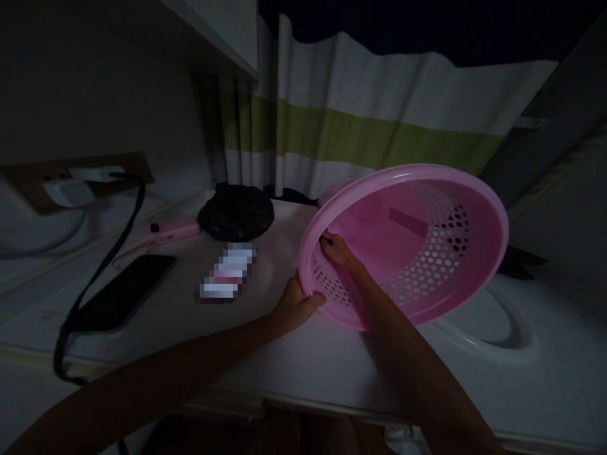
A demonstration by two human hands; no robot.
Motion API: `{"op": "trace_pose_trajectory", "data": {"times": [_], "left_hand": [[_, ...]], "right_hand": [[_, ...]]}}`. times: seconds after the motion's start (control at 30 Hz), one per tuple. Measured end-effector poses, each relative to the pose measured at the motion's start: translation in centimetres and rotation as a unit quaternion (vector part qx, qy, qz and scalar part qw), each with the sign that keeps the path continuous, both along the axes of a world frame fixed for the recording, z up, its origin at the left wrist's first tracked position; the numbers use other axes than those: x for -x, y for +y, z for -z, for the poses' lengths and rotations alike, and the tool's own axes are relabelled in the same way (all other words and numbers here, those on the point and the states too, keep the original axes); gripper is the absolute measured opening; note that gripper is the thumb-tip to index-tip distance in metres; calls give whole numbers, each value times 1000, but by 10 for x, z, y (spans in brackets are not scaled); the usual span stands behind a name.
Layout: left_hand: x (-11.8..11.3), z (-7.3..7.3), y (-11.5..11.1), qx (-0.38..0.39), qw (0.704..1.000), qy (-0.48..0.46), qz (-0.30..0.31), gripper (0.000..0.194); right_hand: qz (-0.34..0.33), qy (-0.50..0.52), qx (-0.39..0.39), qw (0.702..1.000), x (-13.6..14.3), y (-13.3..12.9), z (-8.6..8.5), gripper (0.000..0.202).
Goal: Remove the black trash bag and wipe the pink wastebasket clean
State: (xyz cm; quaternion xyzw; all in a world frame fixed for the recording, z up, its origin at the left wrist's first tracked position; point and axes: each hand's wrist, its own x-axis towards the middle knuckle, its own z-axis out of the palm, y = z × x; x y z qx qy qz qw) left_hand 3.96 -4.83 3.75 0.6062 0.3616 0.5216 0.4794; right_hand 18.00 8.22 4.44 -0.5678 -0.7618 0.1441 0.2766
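A pink perforated basket (493,253) is tilted on its side above the white desk, its open mouth facing me. My left hand (298,304) grips the near left part of its rim, the thumb over the edge. Inside the basket, near its left wall, my right hand (339,248) is closed around a small dark thing, too dim to make out. The fingertips of my right hand are partly hidden in shadow.
On the desk (303,373) at left are a black tablet (126,294), a lit phone (227,273), a pink case (175,229), a black plastic bag (236,212) and a black cable (102,268). A white ring-shaped lid (519,332) lies right. A striped curtain (341,133) hangs behind.
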Motion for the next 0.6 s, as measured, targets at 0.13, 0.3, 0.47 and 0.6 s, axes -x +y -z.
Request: {"op": "trace_pose_trajectory", "data": {"times": [0.13, 0.3, 0.47, 0.6], "left_hand": [[-1, 0, -1, 12, 1000, -2, 10, 33], [0, -1, 0, 1, 1000, 0, 5, 39], [2, -2, 3, -7, 999, 10, 29, 40], [2, 0, 5, -12, 999, 8, 30, 41]], "right_hand": [[36, -25, -9, 999, -5, 12, 8, 47], [85, -71, 10, 994, -11, 6, 14, 47], [102, -96, 14, 990, -15, -13, 12, 48], [84, -94, 6, 992, -16, -30, 11, 49]]}}
